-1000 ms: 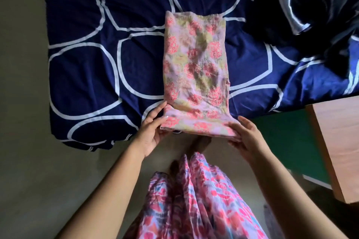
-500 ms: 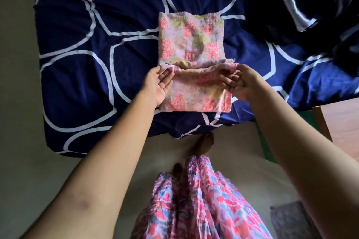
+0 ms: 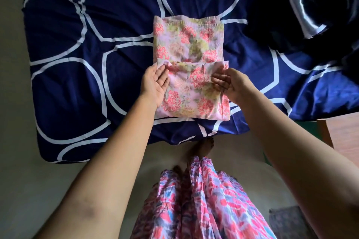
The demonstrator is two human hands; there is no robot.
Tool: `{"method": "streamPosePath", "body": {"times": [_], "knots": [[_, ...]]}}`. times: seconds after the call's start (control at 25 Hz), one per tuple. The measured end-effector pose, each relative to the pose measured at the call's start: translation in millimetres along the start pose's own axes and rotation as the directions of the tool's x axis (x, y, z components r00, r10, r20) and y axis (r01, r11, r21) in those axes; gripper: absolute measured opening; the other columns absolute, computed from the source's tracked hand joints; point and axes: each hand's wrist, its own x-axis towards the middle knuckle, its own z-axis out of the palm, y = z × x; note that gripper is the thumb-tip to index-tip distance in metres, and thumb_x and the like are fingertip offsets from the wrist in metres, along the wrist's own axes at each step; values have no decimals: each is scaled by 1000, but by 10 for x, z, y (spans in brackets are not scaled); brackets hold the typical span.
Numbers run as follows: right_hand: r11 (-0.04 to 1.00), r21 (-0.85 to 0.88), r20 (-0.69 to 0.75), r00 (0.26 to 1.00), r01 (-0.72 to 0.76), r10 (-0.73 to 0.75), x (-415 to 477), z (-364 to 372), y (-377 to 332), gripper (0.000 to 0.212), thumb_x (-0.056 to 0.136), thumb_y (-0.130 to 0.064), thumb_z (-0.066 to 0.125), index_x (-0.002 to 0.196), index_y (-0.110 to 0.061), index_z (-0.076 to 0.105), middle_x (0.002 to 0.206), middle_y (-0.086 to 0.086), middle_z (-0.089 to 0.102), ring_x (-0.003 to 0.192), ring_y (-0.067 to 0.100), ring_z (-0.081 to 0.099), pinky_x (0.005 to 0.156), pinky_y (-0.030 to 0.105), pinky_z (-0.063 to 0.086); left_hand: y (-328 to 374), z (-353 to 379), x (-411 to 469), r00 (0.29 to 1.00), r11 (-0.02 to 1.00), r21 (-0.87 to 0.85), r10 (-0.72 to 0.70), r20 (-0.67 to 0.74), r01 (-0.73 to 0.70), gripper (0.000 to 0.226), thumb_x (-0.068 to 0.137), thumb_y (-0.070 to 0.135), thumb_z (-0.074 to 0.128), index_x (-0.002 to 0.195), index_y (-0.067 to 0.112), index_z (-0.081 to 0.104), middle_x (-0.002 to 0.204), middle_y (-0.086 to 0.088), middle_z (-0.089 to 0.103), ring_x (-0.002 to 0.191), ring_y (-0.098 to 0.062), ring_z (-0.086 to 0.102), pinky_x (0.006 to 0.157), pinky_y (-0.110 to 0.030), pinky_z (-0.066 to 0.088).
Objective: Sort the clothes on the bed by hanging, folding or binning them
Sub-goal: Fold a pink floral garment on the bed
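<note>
A pink floral garment point(image 3: 189, 44) lies on the bed, its near end folded up over its middle. My left hand point(image 3: 154, 84) is at the fold's left corner, palm up, fingers fairly straight, with the cloth edge at its fingertips. At the right corner my right hand point(image 3: 228, 85) pinches the folded edge between thumb and curled fingers. The bed point(image 3: 77, 83) has a navy sheet with white rings.
A dark crumpled heap of fabric with white stripes point(image 3: 314, 6) fills the bed's far right. A wooden table corner point(image 3: 343, 137) stands at the right by the bed's near edge. A patterned mat point(image 3: 291, 221) lies on the floor at lower right. My skirt and foot are below.
Both hands lifted the garment's near end from the bed's edge and carried it up over the middle, halving its length. They now lay it down flat.
</note>
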Motion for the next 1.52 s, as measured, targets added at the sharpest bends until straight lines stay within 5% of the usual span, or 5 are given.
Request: {"method": "streamPosePath", "body": {"times": [0.44,0.52,0.64,0.72,1.52], "knots": [[962,-69,49,964,265,-262,146,66,108,35,85,-2,52,119,-7,50,91,6,59,70,12,62,59,24,52,-199,7,87,948,921,247,264,175,-302,84,82,15,50,153,12,6,159,-8,20,144,-17,24,108,-28,33],[800,-434,-36,879,414,-475,100,117,199,61,84,-7,52,142,-13,36,110,3,57,96,17,59,84,29,48,-260,93,71,868,578,647,342,361,-497,84,87,19,51,153,18,0,161,-5,6,144,-9,8,115,-32,19],[82,-826,328,593,558,-735,-30,227,480,58,90,-21,47,146,-10,35,148,13,40,142,31,26,115,40,19,-480,91,79,672,-244,823,483,561,-512,60,95,22,32,153,16,16,160,-7,14,147,-20,11,119,-45,9],[-116,-812,530,638,572,-558,-62,350,657,55,96,-27,40,149,-18,28,158,6,18,146,21,-2,119,44,5,-601,32,121,648,-412,797,468,601,-441,57,95,24,25,152,18,22,160,-5,15,147,-25,16,117,-49,11],[-351,-884,459,713,309,-530,395,-166,569,68,96,-60,22,152,-30,0,160,-6,-7,147,17,-9,118,44,-10,-494,-190,583,811,-481,814,301,502,-325,70,90,56,22,153,30,8,162,-2,-4,148,-22,-8,119,-46,-6]]}}
